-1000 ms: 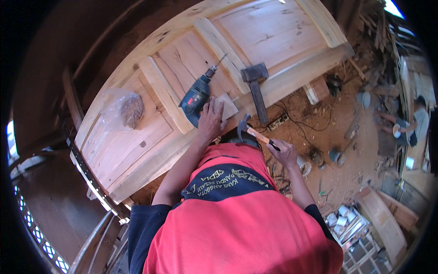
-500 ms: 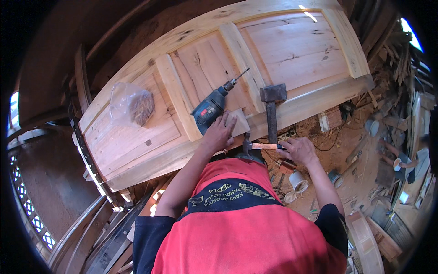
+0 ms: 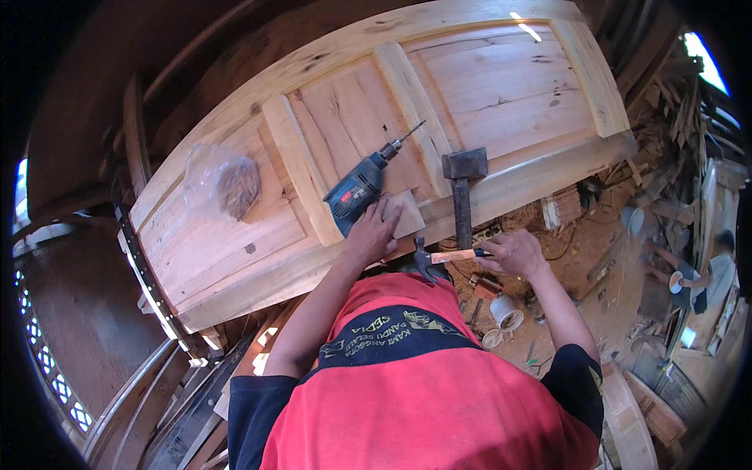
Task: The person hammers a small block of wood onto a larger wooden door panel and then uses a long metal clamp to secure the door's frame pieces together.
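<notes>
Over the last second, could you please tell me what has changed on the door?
The right hand swung its claw hammer from slanting to level at the door's near edge. The left hand stayed on the small board; drill, mallet and bag lay unmoved.

A carpentry workshop — an unfinished panelled door (image 3: 376, 149) on the bench; a drill (image 3: 356, 192), hammers, offcuts strewn about.

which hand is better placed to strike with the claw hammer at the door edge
Right. The right hand already grips the wooden-handled claw hammer beside the pale wooden panelled door, while the left hand rests flat on a small wooden block.
</notes>
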A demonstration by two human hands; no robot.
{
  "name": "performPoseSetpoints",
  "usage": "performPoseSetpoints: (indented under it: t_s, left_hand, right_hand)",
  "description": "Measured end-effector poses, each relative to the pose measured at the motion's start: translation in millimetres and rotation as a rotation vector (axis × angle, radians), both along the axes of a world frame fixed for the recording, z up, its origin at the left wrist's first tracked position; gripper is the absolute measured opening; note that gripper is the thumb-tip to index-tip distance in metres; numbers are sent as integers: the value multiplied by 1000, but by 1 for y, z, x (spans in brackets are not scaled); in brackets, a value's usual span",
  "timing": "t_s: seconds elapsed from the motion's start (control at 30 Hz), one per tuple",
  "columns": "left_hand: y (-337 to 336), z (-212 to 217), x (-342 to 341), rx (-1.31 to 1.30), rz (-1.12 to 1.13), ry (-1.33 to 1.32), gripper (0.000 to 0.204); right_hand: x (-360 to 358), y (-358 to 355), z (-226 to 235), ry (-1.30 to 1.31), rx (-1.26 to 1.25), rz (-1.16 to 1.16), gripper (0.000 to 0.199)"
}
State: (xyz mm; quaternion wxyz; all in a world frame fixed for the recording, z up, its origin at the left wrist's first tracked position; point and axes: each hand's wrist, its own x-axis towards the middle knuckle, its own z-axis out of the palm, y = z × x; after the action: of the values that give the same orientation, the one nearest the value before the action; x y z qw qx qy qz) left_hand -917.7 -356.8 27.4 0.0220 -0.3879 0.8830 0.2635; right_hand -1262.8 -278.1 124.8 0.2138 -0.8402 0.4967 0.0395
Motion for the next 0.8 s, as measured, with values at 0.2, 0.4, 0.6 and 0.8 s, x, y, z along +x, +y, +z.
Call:
performPoseSetpoints:
  t_s: [0.2,0.4,0.6,0.8]
  left_hand:
    - [2,31,-2,189,61,213,81]
    - [7,-5,46,1178,1066,1367,49]
    - [-133,15,85,557,1108,1117,36]
    - [-261,-7,94,158,995,592,44]
  right_hand:
    - [-16,17,-2,-242,11,-383,29]
    - [-4,23,-26,-450,61,-828,36]
    - [25,-11,-43,-653,125,-1049,37]
    - [59,-104,-45,-794,143,-931,36]
